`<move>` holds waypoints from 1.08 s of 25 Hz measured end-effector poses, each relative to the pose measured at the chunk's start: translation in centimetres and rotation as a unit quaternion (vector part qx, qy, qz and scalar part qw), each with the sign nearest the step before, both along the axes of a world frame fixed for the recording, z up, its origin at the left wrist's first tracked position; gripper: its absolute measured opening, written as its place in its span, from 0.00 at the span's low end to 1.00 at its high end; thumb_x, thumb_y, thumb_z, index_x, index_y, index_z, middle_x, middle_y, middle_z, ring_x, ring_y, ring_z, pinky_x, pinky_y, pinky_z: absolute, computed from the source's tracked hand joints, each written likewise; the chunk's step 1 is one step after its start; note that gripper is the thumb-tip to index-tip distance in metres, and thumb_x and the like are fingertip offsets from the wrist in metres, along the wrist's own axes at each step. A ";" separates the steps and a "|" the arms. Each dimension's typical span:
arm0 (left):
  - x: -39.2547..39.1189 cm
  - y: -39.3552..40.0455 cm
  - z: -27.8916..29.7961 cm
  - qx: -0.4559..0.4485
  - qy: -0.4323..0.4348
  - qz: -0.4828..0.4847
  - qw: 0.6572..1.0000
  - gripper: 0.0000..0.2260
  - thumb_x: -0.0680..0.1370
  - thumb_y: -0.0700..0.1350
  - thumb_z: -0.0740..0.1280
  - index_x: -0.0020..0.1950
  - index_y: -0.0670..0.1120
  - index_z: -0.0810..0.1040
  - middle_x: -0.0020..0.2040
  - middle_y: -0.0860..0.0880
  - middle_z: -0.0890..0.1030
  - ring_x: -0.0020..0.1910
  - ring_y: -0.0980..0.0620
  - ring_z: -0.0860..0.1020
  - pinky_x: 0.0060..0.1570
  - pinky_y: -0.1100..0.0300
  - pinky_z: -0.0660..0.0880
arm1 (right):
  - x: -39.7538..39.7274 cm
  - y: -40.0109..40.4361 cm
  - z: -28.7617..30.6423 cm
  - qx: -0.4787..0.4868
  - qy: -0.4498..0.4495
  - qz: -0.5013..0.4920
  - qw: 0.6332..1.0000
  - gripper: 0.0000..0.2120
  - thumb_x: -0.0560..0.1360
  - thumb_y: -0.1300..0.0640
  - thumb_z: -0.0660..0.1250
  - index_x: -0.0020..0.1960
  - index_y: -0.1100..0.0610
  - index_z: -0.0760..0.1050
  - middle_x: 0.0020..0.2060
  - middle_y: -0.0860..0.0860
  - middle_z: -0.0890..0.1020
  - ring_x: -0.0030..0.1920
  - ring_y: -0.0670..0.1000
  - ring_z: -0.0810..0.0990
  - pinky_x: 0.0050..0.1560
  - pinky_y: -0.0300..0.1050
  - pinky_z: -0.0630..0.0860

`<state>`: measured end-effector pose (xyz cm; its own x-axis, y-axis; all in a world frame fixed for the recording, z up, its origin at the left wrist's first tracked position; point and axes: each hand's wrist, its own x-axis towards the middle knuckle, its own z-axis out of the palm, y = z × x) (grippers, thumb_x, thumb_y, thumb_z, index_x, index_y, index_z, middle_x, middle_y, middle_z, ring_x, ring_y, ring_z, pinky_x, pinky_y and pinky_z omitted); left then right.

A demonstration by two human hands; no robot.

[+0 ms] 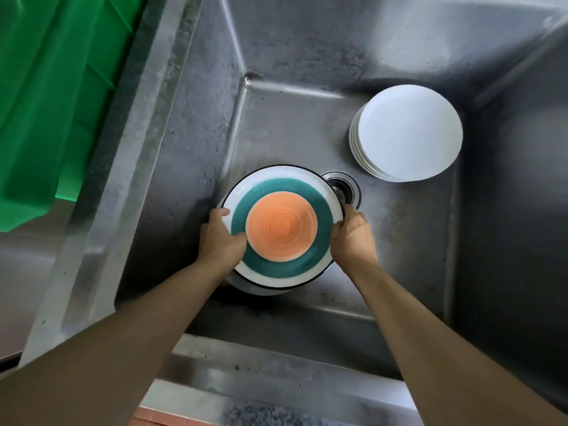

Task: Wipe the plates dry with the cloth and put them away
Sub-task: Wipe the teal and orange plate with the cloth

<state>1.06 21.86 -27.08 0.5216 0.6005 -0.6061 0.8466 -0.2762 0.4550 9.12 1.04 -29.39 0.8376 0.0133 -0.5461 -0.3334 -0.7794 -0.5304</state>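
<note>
A round plate (281, 226) with an orange centre, a teal ring and a white rim edged in black lies low in a steel sink (190, 167). More plates show beneath its near edge. My left hand (219, 238) grips its left rim, thumb on the top face. My right hand (352, 236) grips the right rim. A stack of several plain white plates (407, 133) stands on the sink floor to the back right. No cloth is in view.
The drain (345, 187) sits just behind the coloured plate, partly hidden by it. A green plastic crate (52, 96) stands on the counter left of the sink. The sink's front ledge (261, 370) runs below my forearms.
</note>
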 end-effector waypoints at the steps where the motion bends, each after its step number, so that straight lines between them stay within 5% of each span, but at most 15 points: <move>1: 0.2 -0.3 0.2 -0.005 -0.008 0.009 1.000 0.28 0.75 0.40 0.68 0.74 0.53 0.66 0.70 0.43 0.70 0.61 0.45 0.73 0.58 0.54 0.71 | 0.0 -0.6 0.2 -0.001 0.002 -0.013 1.000 0.14 0.78 0.65 0.54 0.60 0.60 0.73 0.55 0.59 0.76 0.47 0.59 0.73 0.47 0.48 0.68; 4: 0.6 -1.2 1.2 -0.014 -0.053 0.025 0.998 0.25 0.74 0.38 0.68 0.70 0.52 0.70 0.66 0.48 0.75 0.63 0.46 0.75 0.64 0.52 0.73 | -0.5 -2.6 1.0 -0.001 0.008 -0.052 0.999 0.12 0.79 0.64 0.54 0.57 0.61 0.74 0.51 0.59 0.78 0.47 0.60 0.75 0.46 0.48 0.69; 8: 0.8 -2.8 2.7 -0.008 -0.104 0.026 0.994 0.23 0.73 0.34 0.67 0.65 0.52 0.74 0.56 0.55 0.77 0.58 0.52 0.78 0.57 0.62 0.70 | -1.7 -5.4 2.3 -0.005 0.015 -0.094 0.995 0.08 0.80 0.64 0.56 0.50 0.60 0.74 0.39 0.53 0.76 0.37 0.52 0.75 0.31 0.41 0.67; 12: 1.8 -4.3 4.2 -0.006 -0.043 0.124 0.991 0.19 0.69 0.43 0.72 0.60 0.43 0.80 0.51 0.48 0.80 0.47 0.47 0.78 0.48 0.58 0.73 | -2.5 -7.5 3.0 0.005 0.047 -0.149 0.988 0.11 0.79 0.64 0.58 0.39 0.61 0.72 0.32 0.53 0.75 0.31 0.54 0.74 0.21 0.36 0.67; 15: 2.3 -6.1 6.1 -0.184 -0.022 0.247 0.951 0.07 0.71 0.42 0.72 0.47 0.43 0.79 0.46 0.42 0.81 0.43 0.44 0.79 0.40 0.53 0.80 | -2.7 -8.0 3.3 0.019 0.059 -0.187 0.980 0.09 0.77 0.64 0.60 0.42 0.63 0.76 0.35 0.58 0.77 0.35 0.59 0.76 0.32 0.43 0.74; 19: 3.1 -9.1 8.0 -0.312 -0.076 0.208 0.924 0.22 0.73 0.31 0.65 0.63 0.50 0.75 0.55 0.44 0.82 0.52 0.40 0.82 0.39 0.45 0.83 | -2.7 -8.5 2.2 0.050 0.149 -0.256 0.954 0.17 0.78 0.61 0.63 0.62 0.72 0.73 0.55 0.66 0.81 0.54 0.65 0.82 0.56 0.59 0.80; 21: 4.2 -10.6 9.0 -0.279 -0.111 0.188 0.935 0.25 0.73 0.30 0.63 0.66 0.51 0.74 0.56 0.46 0.82 0.54 0.42 0.82 0.43 0.44 0.83 | -3.1 -8.6 2.1 0.071 0.212 -0.271 0.936 0.18 0.78 0.64 0.65 0.64 0.72 0.71 0.56 0.67 0.81 0.55 0.67 0.83 0.58 0.62 0.80; 25: 5.1 -13.4 11.4 -0.120 -0.155 0.059 0.979 0.12 0.72 0.37 0.68 0.52 0.49 0.77 0.40 0.53 0.81 0.40 0.50 0.80 0.36 0.60 0.76 | -3.8 -8.2 3.0 0.175 0.279 -0.323 0.887 0.08 0.77 0.73 0.63 0.54 0.68 0.75 0.44 0.65 0.83 0.39 0.63 0.84 0.32 0.51 0.82; 27: 5.0 -15.1 13.1 -0.101 -0.187 -0.009 0.977 0.12 0.69 0.41 0.70 0.51 0.52 0.78 0.38 0.55 0.82 0.36 0.56 0.80 0.32 0.65 0.72 | -3.9 -7.3 3.4 0.216 0.319 -0.317 0.867 0.08 0.79 0.73 0.59 0.51 0.66 0.76 0.49 0.65 0.83 0.42 0.62 0.83 0.35 0.52 0.80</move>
<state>6.04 6.74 -13.95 0.7389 0.4768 -0.4761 0.6059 -0.1610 0.7791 5.21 -6.23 -26.01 0.2821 -0.0197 -0.9592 -0.9545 -0.1070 -0.2785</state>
